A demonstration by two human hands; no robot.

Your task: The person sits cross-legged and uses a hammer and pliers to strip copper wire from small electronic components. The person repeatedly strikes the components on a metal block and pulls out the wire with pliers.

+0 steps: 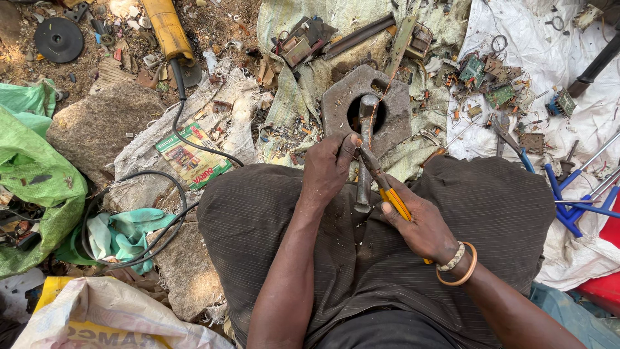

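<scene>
left hand (329,169) pinches something small, unclear what | right hand (420,226) closed on yellow-handled pliers (387,190) | keep jaws square, squeeze steadily over holed metal block (367,106)

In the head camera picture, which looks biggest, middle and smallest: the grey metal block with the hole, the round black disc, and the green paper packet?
1. Grey metal block with the hole, clearly biggest.
2. Green paper packet.
3. Round black disc.

The packet and disc look nearly alike, and the disc lies farther from the camera, so their order is unsure.

Flat green-yellow packet (192,157) — on sacking, left
</scene>
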